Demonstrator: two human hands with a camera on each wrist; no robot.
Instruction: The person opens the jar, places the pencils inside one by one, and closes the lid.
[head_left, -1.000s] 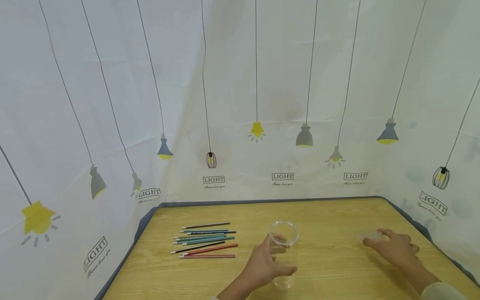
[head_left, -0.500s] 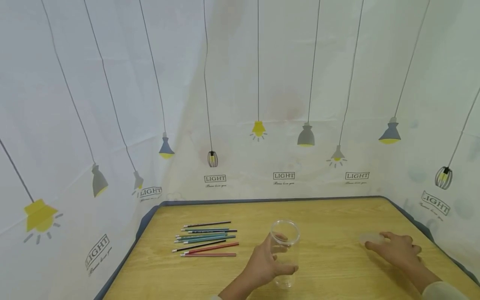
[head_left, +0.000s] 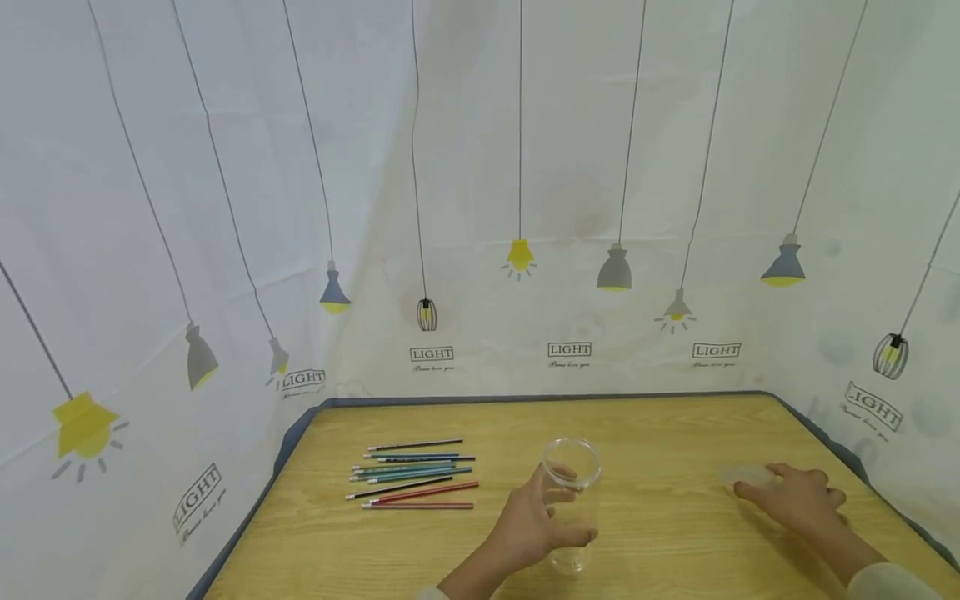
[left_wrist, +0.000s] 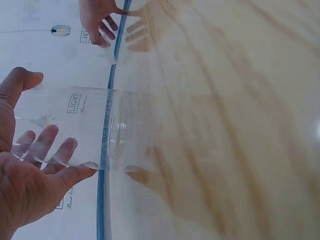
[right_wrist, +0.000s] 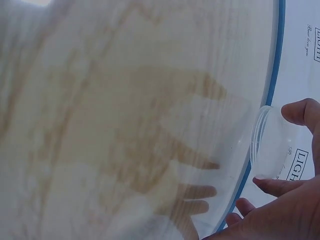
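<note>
My left hand (head_left: 525,525) grips a tall clear plastic jar (head_left: 576,504) by its side, thumb on one side and fingers spread on the other. The jar stands upright with its round top uncovered. In the left wrist view the jar's ribbed base (left_wrist: 116,125) shows close to the tabletop. Over at the right, my right hand (head_left: 802,500) pinches a clear round lid (head_left: 742,476) between thumb and finger. The right wrist view shows the lid's ridged rim (right_wrist: 259,137) between those fingertips, above the glossy table and its reflection of the hand.
Several pencils (head_left: 412,474) in black, teal and red lie in a loose group on the wooden table (head_left: 652,433), left of the jar. A white curtain (head_left: 480,167) printed with hanging lamps surrounds the table's back and sides.
The head view has tilted slightly, so the scene shifts a little. Both hands stay nearly still, left on the jar and right on the lid. The pencils lie as before.
</note>
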